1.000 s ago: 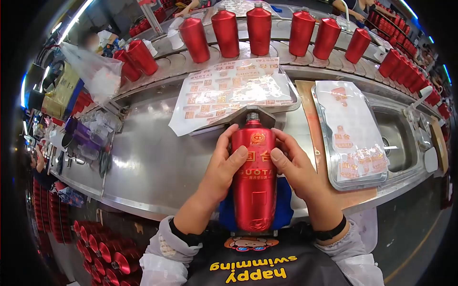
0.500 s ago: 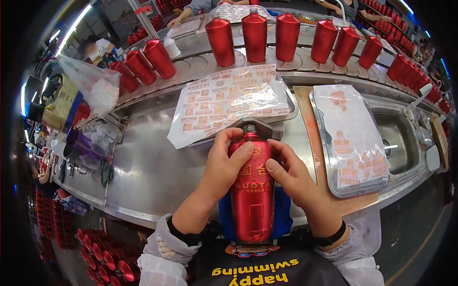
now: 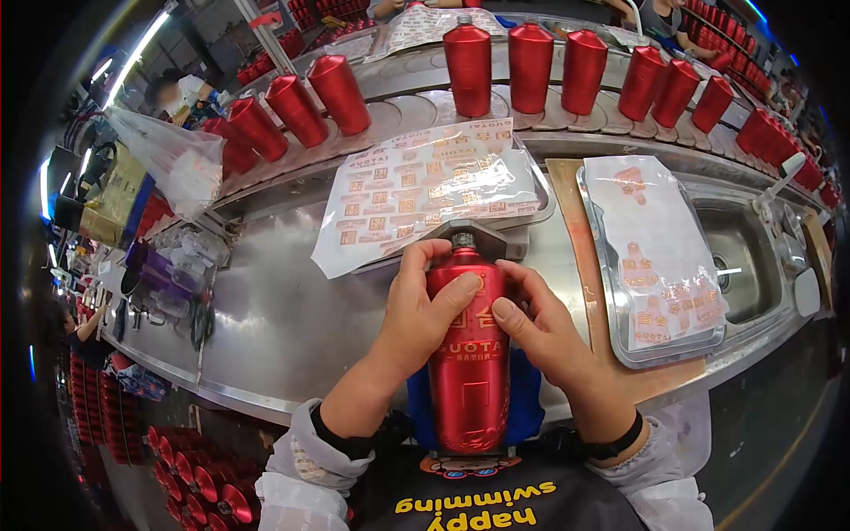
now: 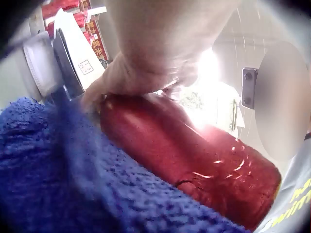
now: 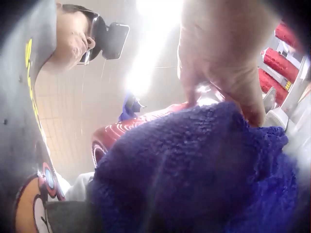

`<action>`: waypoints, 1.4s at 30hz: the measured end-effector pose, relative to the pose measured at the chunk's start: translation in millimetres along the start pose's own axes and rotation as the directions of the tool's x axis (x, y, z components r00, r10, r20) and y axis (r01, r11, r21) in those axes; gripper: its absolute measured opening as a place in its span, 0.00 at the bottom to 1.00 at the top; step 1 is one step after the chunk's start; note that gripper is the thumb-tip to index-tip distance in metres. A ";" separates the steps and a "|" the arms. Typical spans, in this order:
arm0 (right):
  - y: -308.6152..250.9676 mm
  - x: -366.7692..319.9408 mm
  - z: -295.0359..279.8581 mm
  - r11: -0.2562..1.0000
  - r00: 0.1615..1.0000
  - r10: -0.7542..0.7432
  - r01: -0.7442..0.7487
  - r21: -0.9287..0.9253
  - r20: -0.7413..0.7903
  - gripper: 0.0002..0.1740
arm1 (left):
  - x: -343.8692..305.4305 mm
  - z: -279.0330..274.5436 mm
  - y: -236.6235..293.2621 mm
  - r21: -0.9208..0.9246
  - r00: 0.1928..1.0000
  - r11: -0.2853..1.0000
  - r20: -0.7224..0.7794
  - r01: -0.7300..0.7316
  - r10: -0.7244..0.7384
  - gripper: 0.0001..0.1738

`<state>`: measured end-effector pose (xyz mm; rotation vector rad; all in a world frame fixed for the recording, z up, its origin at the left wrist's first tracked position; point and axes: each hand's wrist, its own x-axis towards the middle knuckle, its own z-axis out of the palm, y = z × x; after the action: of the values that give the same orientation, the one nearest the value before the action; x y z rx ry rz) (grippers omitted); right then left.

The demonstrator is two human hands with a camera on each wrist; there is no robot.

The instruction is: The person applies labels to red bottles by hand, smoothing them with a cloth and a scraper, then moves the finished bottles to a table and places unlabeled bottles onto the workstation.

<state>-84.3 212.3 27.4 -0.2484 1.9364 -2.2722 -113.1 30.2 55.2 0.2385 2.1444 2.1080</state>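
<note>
A red bottle (image 3: 469, 380) with gold lettering and a dark threaded neck lies in front of the person's body, its neck pointing away. My left hand (image 3: 403, 314) grips its left side near the shoulder, with the thumb pressed across the front by the gold emblem. On the opposite side my right hand (image 3: 558, 336) holds it, thumb at the edge of the lettering and fingers round the shoulder. Beneath the bottle is a blue towel (image 3: 528, 398), which fills much of both wrist views. The bottle's base (image 4: 265, 204) shows towards the apron in the left wrist view.
Behind the bottle stands a tray covered by a printed sheet (image 3: 416, 190). Another sheet-lined tray (image 3: 651, 257) lies right, beside a sink (image 3: 753, 283). Red bottles (image 3: 467, 71) line a curved conveyor (image 3: 398, 115). More bottles (image 3: 208, 478) are stacked at lower left.
The held bottle has shifted slightly down towards the body, and the left thumb has slid up onto the emblem. Bottles on the conveyor have moved to the right.
</note>
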 end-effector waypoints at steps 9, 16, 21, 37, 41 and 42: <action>3.1 -0.9 -1.7 1.000 1.000 -0.013 0.013 0.001 0.006 0.37 | -12.4 -18.2 12.2 0.421 0.758 0.640 0.226 -0.642 0.612 0.23; -16.0 -0.2 -15.9 0.766 0.889 -0.445 0.314 -0.561 -0.109 0.27 | -10.2 -22.2 24.2 0.629 0.682 0.330 0.468 -0.704 0.562 0.22; -57.6 16.2 -16.4 0.824 0.958 -0.285 0.251 -0.507 0.011 0.14 | -6.9 -20.4 10.2 0.528 0.736 0.539 0.292 -0.657 0.611 0.22; -43.3 22.9 -13.7 0.846 0.936 -0.340 0.261 -0.465 -0.094 0.11 | -31.8 -25.4 -0.5 0.582 0.781 0.600 0.100 -0.549 0.617 0.27; -45.3 0.8 5.0 0.956 0.973 -0.229 0.222 -0.192 -0.017 0.11 | -46.8 -27.3 2.9 0.595 0.757 0.530 0.222 -0.604 0.614 0.28; -35.9 0.7 6.5 0.982 0.986 -0.168 0.167 -0.085 -0.007 0.11 | -49.8 -26.7 3.0 0.605 0.752 0.503 0.265 -0.617 0.604 0.29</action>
<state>-83.7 211.6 63.9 -0.4209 2.0956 -2.3002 -69.5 -5.9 57.7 1.2671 3.0424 1.3723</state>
